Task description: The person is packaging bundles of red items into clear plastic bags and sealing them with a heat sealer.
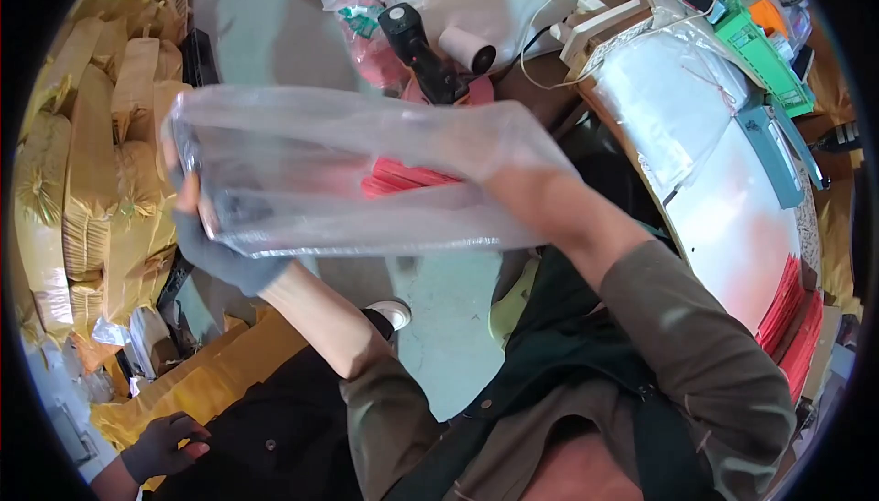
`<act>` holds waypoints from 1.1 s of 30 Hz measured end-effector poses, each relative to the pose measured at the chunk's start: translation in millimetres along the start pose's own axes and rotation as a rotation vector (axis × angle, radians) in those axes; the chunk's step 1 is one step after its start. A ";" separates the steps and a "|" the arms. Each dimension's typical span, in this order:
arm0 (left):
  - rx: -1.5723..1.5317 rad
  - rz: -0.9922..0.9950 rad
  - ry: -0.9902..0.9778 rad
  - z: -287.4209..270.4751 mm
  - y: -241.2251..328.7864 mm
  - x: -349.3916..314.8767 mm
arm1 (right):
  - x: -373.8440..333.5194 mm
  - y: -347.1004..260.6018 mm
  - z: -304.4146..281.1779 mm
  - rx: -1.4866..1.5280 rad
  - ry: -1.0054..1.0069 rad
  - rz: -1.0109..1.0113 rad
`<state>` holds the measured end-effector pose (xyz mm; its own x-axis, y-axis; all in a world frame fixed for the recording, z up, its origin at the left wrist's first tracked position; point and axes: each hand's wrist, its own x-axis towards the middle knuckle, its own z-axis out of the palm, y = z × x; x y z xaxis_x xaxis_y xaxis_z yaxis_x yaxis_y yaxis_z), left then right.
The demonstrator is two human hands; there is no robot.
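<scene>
Held close under the camera, a large clear plastic bag (348, 171) spans both hands. Left hand (215, 245), gloved, clamps its closed end; right hand (476, 148) is inside, pushing in a red packet (403, 176). Packing seems underway; next, the hand must withdraw.

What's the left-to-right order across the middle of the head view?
Stacked yellow bundles → left hand gripping the clear plastic bag → red sheets inside it → right hand reaching into the bag → white tabletop
</scene>
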<state>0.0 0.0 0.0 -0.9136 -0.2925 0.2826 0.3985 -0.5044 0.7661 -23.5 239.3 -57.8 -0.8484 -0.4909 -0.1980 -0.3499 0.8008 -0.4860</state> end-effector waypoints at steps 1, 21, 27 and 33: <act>-0.014 -0.009 -0.015 6.9 -12.4 18.4 | 39.3 -2.5 -2.0 -0.004 0.011 0.018; -0.016 -0.345 -2.204 224.2 -17.9 -120.7 | -630.6 266.2 -36.1 -0.347 1.061 1.319; -0.415 -0.743 -2.441 328.3 -164.2 -241.7 | -855.1 258.3 9.0 -0.435 1.063 2.075; 0.037 -0.890 -2.497 489.0 -258.2 -391.8 | -1007.3 249.0 75.2 -0.375 1.081 2.479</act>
<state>215.2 642.0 -26.2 0.6972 0.7035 -0.1378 0.1426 0.0522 0.9884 773.8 907.4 -43.3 0.4986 0.7757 0.3869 0.8639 -0.4815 -0.1480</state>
